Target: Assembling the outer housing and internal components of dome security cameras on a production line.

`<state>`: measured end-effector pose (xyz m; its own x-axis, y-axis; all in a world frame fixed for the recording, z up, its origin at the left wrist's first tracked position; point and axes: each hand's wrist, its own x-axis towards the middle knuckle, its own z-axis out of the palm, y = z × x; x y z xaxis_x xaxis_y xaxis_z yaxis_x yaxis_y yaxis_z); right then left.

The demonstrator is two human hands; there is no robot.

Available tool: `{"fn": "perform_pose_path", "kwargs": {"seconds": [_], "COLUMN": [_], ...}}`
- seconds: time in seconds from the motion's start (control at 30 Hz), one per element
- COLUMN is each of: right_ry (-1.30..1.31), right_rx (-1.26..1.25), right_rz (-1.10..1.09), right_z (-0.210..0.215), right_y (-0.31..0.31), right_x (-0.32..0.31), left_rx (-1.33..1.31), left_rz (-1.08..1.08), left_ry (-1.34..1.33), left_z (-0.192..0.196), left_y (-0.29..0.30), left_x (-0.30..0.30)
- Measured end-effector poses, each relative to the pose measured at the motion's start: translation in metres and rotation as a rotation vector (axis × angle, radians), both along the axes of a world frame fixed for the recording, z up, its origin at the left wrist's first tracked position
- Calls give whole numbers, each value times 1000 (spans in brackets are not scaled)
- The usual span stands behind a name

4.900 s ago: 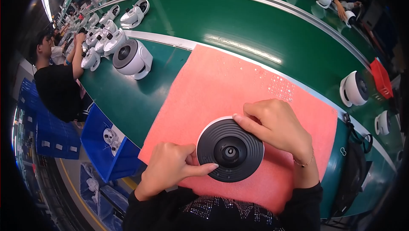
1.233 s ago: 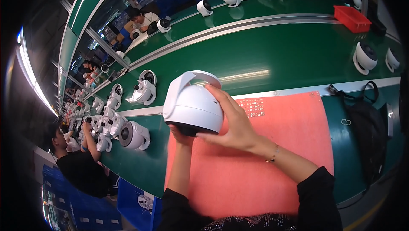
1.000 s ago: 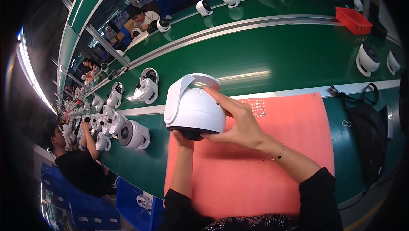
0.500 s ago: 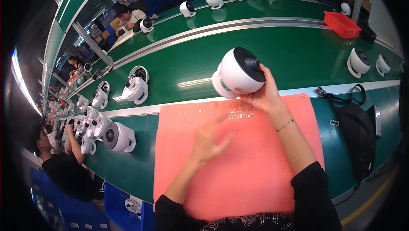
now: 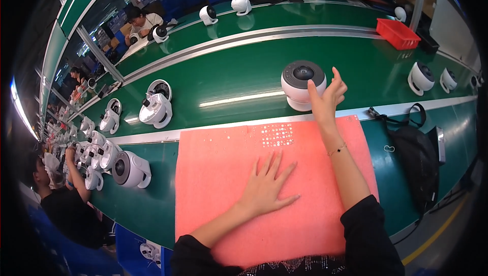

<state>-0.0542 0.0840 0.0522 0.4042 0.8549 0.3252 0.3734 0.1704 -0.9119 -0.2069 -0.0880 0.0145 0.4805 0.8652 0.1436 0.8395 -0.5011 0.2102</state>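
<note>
A round white camera [image 5: 300,93] with a dark grey face and black lens stands on the green belt just beyond the pink cloth [image 5: 229,174]. Its lens points upward. My right hand [image 5: 327,95] is at its right side, fingers spread apart and the thumb over the edge of the face; whether the thumb touches cannot be told. Flat on the cloth lies my left hand [image 5: 267,187], fingers fanned out and holding nothing. Above its fingertips, small shiny screw-like parts [image 5: 277,135] sit in rows on the cloth.
Another white camera [image 5: 131,168] stands left of the cloth, near several opened white housings [image 5: 156,104]. A black bag [image 5: 417,159] lies on the right. Two finished-looking cameras [image 5: 421,78] and a red bin [image 5: 398,34] are farther right. A co-worker [image 5: 71,194] sits at left.
The camera has gone from being held up in my right hand to standing on the belt, face upward. My right fingers have spread off it. My left hand has lowered flat onto the cloth.
</note>
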Motion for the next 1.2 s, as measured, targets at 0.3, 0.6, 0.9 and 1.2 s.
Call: {"fn": "perform_pose_path", "kwargs": {"seconds": [0.3,0.6,0.9,1.2], "right_ry": [-826,-881,-856,-689], "right_rx": [355,301,278,434], "right_rz": [587,724,775,668], "right_z": [-45,-46,-51,-11], "right_y": [-64,-69,-63,-75], "right_x": [-75,-84,-77,-78], "left_rx": [-434,80,237,-81], "left_rz": [363,954,699,771], "left_ry": [-884,-2147,-2225,-1935], "left_z": [-4,-11,-29,50], "left_y": [33,139,159,77], "left_x": [-50,-256,-272,-216]}}
